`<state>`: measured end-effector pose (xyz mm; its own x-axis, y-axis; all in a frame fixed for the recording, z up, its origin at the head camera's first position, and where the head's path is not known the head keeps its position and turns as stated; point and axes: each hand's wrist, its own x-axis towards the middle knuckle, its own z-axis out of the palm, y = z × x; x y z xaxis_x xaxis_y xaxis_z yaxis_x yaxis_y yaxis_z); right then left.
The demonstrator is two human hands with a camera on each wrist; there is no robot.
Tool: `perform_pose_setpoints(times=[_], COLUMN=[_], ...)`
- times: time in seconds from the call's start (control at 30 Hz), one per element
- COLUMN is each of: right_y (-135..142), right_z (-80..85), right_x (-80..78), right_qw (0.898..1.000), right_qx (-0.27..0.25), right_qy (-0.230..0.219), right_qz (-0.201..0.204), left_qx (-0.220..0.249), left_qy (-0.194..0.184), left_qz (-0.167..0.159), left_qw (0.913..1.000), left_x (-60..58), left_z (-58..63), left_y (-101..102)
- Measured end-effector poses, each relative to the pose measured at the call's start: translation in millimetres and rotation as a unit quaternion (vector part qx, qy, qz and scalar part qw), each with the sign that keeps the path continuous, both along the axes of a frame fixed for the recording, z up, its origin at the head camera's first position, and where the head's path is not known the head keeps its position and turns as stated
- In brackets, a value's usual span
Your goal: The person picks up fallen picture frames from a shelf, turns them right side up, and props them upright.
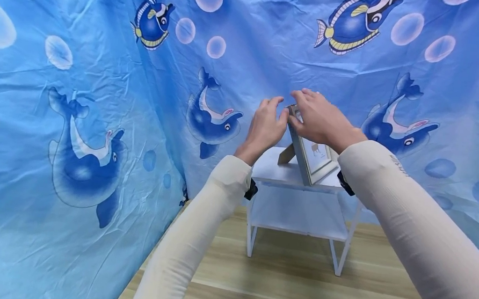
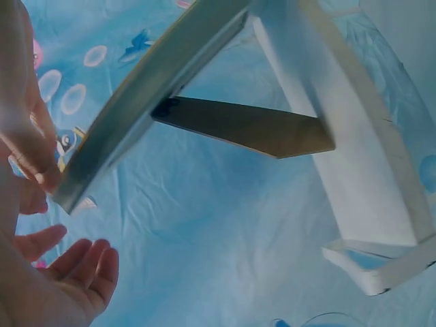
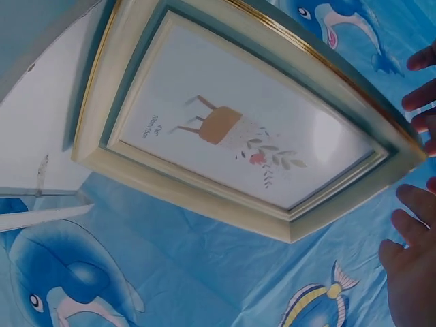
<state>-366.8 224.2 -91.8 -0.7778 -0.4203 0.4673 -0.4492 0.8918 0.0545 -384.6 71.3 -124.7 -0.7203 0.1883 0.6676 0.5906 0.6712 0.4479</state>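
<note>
A picture frame (image 1: 306, 157) stands tilted back on a small white table (image 1: 268, 168), its bottom edge near the table's front. Under the glass is a print of a brown animal with flowers (image 3: 221, 126). Behind the frame, a support leg (image 2: 252, 126) props it against the tabletop. My left hand (image 1: 266, 126) is at the frame's upper left corner, thumb beside it and fingers loosely spread. Over the top edge is my right hand (image 1: 322, 118), fingers extended, partly covering the frame. The fingertips of both hands are close about the upper corner.
A lower shelf (image 1: 298, 210) and thin white legs (image 1: 342, 258) belong to the table. Blue curtains (image 1: 156, 129) printed with dolphins and fish hang behind and on the left. The floor (image 1: 263, 283) has a pale wood pattern.
</note>
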Motion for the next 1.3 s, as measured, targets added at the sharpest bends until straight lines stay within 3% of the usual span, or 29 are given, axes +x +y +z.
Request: perform_pose_setpoints(times=[0.17,0.27,0.43,0.57,0.67,0.8,0.93,1.3], right_y=[19,32,52,66,73,77,77,95], right_z=[1.9,-2.1,-26.3,-51.8,-65.9,-76.2,-81.7,-83.4], right_x=[1.6,0.5,-5.1,-8.8,-10.7,-13.6,-19.1,-23.5], right_qw=[0.997,0.989,0.958,0.933,0.914,0.887,0.867,0.842], right_qx=[-0.078,-0.133,-0.245,-0.309,-0.346,-0.387,-0.415,-0.432], right_qy=[0.003,-0.024,-0.103,-0.152,-0.189,-0.233,-0.262,-0.31], right_qz=[-0.024,-0.058,-0.105,-0.102,-0.093,-0.09,-0.087,-0.086], left_qx=[-0.026,-0.055,-0.113,-0.167,-0.193,-0.206,-0.223,-0.23], left_qy=[0.058,0.066,0.048,0.029,0.01,-0.001,0.003,0.024], left_qz=[0.033,0.048,0.097,0.143,0.16,0.167,0.185,0.193], left_qw=[0.9974,0.9951,0.9877,0.9751,0.9682,0.9642,0.9571,0.9535], left_x=[6.4,11.1,19.2,23.3,23.9,22.9,22.0,20.7], left_z=[11.9,19.4,25.6,25.6,24.3,23.5,24.4,34.5], left_y=[10,15,26,36,44,53,58,75])
